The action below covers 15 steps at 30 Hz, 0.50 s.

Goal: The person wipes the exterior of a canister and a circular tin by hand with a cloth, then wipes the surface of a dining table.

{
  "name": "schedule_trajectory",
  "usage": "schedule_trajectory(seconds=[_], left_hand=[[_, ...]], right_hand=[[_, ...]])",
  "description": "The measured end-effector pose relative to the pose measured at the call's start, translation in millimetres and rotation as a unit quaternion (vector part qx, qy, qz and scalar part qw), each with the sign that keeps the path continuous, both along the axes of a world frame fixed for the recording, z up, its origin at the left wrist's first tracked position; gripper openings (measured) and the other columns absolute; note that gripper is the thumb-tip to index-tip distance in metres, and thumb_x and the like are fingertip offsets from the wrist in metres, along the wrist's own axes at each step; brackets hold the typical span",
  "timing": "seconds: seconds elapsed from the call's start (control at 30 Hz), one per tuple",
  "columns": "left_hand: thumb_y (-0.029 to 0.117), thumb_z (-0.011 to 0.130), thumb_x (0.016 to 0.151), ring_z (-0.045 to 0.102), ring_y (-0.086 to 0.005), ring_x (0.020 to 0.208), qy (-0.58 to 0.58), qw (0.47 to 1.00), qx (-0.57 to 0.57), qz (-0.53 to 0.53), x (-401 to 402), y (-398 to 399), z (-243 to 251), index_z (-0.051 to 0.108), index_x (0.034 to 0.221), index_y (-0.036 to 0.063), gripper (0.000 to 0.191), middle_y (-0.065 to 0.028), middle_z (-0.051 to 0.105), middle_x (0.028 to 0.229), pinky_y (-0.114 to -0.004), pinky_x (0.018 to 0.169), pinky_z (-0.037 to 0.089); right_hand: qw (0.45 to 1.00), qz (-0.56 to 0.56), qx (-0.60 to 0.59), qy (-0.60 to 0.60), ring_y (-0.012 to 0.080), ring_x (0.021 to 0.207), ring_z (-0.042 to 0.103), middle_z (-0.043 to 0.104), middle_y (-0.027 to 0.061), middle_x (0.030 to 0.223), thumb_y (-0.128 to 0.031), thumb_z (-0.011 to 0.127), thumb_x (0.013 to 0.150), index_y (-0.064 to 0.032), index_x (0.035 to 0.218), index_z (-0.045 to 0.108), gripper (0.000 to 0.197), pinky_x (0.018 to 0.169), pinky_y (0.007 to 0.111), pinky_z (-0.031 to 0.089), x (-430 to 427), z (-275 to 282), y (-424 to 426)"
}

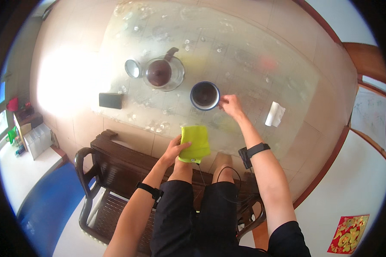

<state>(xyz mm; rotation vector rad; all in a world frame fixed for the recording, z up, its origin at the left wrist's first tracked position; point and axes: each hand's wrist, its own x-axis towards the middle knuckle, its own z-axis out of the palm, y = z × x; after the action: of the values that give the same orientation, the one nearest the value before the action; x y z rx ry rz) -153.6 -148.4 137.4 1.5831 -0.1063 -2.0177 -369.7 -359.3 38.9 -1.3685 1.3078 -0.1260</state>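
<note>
Before me is a glass table top. A folded lime-green cloth is in my left hand, held over its near edge above my knees. With its fingers at the handle, my right hand grips a blue-rimmed mug of dark liquid. To the mug's upper left stands a glass teapot with a brown lid and handle. Beside the teapot is a small round glass or cup. A white roll or folded tissue lies right of my right hand.
A dark flat rectangular object, perhaps a phone, rests at the table's left edge. A dark wooden bench with armrests is beneath and beside me. A white counter with several items stands at the far left. A thin cable hangs by my knees.
</note>
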Motion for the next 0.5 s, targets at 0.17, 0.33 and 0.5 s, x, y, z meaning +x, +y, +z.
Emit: schedule_trajectory(seconds=[0.17, 0.33, 0.5], left_hand=[[0.016, 0.065, 0.09, 0.055, -0.0228, 0.116, -0.019, 1.0, -0.002, -0.012, -30.9, -1.9, 4.9, 0.047, 0.135, -0.0032, 0.052, -0.0152, 0.058, 0.126, -0.034, 0.099, 0.044], [0.017, 0.066, 0.091, 0.056, -0.0217, 0.115, -0.013, 1.0, -0.018, -0.017, -64.6, 0.1, 2.1, 0.047, 0.135, -0.0031, 0.052, -0.0147, 0.058, 0.125, -0.033, 0.098, 0.044], [0.013, 0.064, 0.092, 0.053, -0.0199, 0.119, -0.011, 1.0, 0.002, -0.022, -114.3, -11.3, 10.2, 0.046, 0.138, -0.0001, 0.051, -0.0106, 0.058, 0.127, -0.033, 0.103, 0.041]], right_hand=[[0.985, -0.142, 0.082, -0.06, 0.0098, 0.059, 0.06, 0.068, 0.0048, 0.069, -0.004, 0.064, 0.087, -0.0006, 0.086, 0.073, 0.01, 0.056, 0.027, 0.047, -32.5, 9.5, 18.0], [0.95, -0.26, 0.14, -0.101, 0.0101, 0.063, 0.055, 0.065, 0.0038, 0.075, -0.004, 0.059, 0.092, 0.0, 0.09, 0.07, 0.012, 0.058, 0.026, 0.044, -96.5, 28.3, 13.2], [0.919, -0.368, 0.077, -0.122, 0.0089, 0.061, 0.056, 0.067, 0.0037, 0.076, -0.003, 0.058, 0.093, 0.001, 0.089, 0.07, 0.013, 0.053, 0.024, 0.043, -192.8, 36.9, -8.4]])
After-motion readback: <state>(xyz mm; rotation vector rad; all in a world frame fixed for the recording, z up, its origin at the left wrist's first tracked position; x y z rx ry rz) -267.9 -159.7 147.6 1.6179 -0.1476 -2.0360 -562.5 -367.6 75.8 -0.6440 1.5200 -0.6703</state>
